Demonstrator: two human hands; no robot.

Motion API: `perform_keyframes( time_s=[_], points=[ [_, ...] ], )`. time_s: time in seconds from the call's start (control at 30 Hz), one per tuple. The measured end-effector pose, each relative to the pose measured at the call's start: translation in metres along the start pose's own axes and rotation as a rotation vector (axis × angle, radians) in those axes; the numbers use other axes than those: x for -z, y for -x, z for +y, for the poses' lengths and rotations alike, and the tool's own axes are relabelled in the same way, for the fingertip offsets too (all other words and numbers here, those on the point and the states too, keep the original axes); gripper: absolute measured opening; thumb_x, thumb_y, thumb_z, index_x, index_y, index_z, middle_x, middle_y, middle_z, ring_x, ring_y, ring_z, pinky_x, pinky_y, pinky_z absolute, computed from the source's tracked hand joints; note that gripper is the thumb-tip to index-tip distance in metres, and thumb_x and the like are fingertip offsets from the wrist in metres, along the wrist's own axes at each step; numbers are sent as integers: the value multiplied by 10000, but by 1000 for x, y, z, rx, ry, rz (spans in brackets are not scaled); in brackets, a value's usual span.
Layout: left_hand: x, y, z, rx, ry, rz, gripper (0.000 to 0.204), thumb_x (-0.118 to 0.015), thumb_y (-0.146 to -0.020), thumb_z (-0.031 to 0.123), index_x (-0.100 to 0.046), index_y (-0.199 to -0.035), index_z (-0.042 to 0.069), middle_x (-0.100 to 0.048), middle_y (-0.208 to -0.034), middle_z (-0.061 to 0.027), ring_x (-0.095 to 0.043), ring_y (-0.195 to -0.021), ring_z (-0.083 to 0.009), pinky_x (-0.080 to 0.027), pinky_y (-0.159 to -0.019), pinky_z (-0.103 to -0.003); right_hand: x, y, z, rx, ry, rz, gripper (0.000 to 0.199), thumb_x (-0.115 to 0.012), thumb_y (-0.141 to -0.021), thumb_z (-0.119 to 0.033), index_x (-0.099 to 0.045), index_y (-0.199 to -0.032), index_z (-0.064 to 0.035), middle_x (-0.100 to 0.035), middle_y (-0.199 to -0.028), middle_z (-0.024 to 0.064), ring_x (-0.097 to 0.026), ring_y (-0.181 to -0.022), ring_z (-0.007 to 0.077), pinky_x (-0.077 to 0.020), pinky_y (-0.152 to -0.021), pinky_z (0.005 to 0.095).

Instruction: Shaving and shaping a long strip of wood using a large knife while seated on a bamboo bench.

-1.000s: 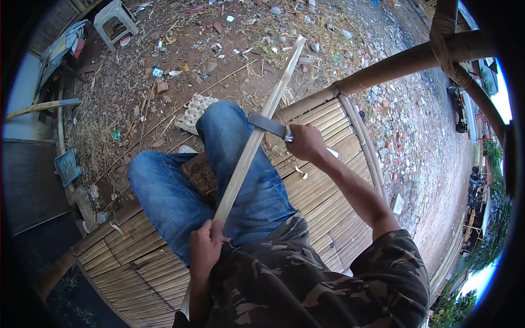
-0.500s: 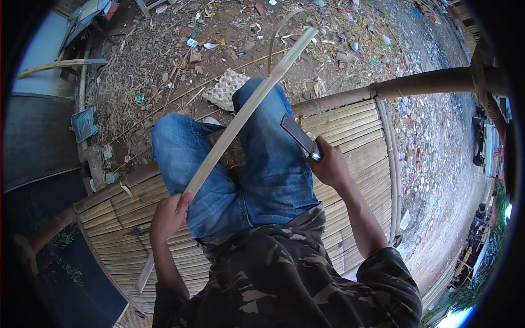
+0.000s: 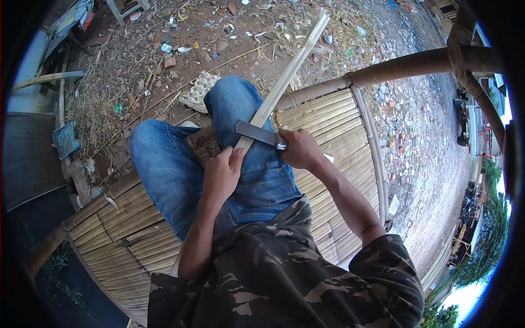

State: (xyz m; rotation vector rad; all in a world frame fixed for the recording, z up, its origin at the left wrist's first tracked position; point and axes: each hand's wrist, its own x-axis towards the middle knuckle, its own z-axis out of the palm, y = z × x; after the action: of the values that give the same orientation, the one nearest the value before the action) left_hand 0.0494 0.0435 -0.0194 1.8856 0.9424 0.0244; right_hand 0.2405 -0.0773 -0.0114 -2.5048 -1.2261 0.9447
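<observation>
My left hand [image 3: 221, 176] is closed round the lower end of a long pale bamboo strip [image 3: 293, 72]. The strip slants up and to the right over my right knee, its far end above the ground. In my right hand [image 3: 302, 150] is a knife [image 3: 255, 133] with a broad, dark, square-ended blade. The blade lies across the strip, just beyond my left fingers; whether its edge bites into the bamboo I cannot make out. My fist hides most of the knife's handle.
I sit on a bamboo-slat bench [image 3: 342, 134] with a thick bamboo pole [image 3: 402, 68] along its far edge. Ahead, an egg tray [image 3: 199, 93] lies on littered dirt. A blue plastic basket [image 3: 66, 140] is at the left, and a bamboo post rises at the right.
My left hand and the bamboo strip have shifted right and away from me. My right hand has brought the knife left, from beside the strip to across it. The view has turned slightly.
</observation>
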Motion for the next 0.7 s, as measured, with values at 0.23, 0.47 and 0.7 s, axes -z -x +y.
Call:
perform_keyframes(
  time_s=[0.23,0.47,0.7],
  points=[
    [4,14,9,-14,-184,33,392,-494,-1003,366,-576,-843,18,-629,-687,-246,-629,-721,-458,-478,-612,-529,5,-28,9,-7,147,-34,299,-601,-700,-111,-624,-995,-65,-676,-811,203,-670,-814,397,-539,-771,486],
    [-5,19,14,15,-143,31,388,-488,-1005,365,-577,-847,21,-630,-680,-249,-632,-702,-461,-487,-598,-524,-1,-20,12,7,89,7,222,-659,-699,-163,-613,-892,-64,-664,-753,195,-661,-740,401,-527,-673,483],
    [-10,5,0,-50,-110,66,382,-499,-1003,351,-580,-835,17,-622,-667,-251,-628,-688,-464,-480,-588,-519,-8,-3,-3,357,64,113,190,-658,-657,-107,-606,-838,-82,-639,-688,189,-640,-684,425,-520,-630,495]
  ],
)
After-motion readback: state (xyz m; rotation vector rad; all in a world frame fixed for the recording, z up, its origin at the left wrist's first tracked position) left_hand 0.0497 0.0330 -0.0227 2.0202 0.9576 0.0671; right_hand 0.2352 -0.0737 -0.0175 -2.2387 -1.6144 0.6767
